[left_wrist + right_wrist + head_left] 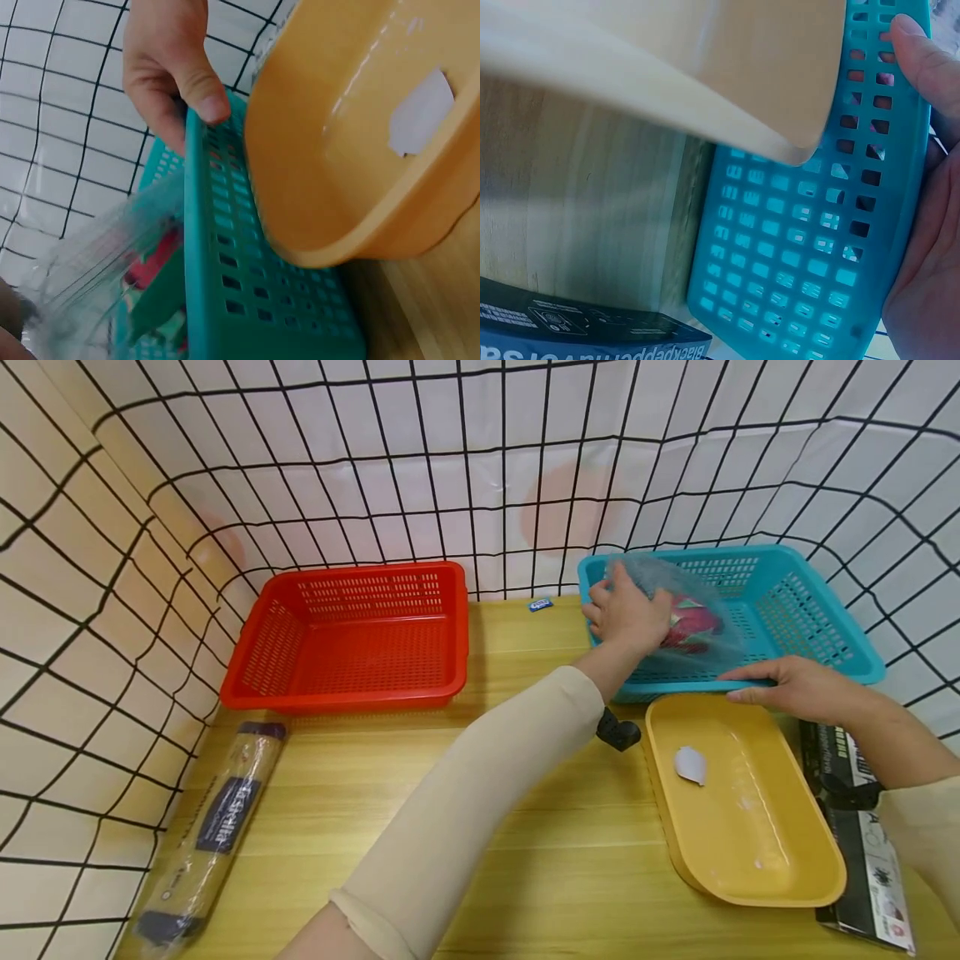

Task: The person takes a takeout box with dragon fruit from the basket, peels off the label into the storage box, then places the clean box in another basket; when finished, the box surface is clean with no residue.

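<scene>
In the head view my left hand holds a clear plastic bag over the near left part of the blue basket. A pink-red dragon fruit with green tips shows through the bag. Only a sliver of that hand enters the left wrist view, beside the crumpled plastic. My right hand grips the basket's near rim, thumb outside and fingers inside, as the right wrist view also shows.
A yellow tub with a white scrap stands against the basket's near side. A black box lies right of it. Left are a red basket and a long wrapped packet. A small blue wrapper lies at the back, before wire mesh.
</scene>
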Demonstrator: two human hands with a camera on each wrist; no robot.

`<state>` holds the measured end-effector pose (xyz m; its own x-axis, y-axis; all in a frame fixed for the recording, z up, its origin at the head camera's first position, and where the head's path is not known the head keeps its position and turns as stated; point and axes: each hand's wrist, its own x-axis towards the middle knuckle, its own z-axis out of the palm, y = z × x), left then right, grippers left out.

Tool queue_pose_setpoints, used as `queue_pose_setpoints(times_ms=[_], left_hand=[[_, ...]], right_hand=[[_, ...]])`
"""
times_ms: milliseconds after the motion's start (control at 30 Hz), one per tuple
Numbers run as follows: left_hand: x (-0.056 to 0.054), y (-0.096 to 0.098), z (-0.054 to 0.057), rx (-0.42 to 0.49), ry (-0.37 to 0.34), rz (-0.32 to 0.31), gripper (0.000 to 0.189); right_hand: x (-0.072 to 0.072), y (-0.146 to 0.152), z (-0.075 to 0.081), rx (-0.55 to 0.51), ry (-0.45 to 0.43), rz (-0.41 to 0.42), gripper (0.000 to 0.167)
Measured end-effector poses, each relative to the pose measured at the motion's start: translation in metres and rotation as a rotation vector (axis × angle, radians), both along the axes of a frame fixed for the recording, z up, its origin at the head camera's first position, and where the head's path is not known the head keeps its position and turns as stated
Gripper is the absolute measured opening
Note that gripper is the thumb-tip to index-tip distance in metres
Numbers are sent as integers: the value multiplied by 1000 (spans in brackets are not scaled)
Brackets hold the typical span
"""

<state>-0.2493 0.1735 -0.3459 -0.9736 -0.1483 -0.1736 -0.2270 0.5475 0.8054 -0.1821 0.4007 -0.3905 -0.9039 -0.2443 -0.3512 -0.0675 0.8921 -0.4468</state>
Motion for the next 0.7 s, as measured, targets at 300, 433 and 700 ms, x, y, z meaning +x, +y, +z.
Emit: queue_pose_setpoints(times_ms=[300,433,700], left_hand=[[-1,-9,-1,-3,-43,-187,63],[0,-10,0,-23,-27,-288,65],[3,-15,-1,-200,105,-362,70]], right_hand=[[1,-1,4,-2,8,-6,56],[0,-1,3,-1,13,-8,56],[1,-1,1,-11,14,-5,54]])
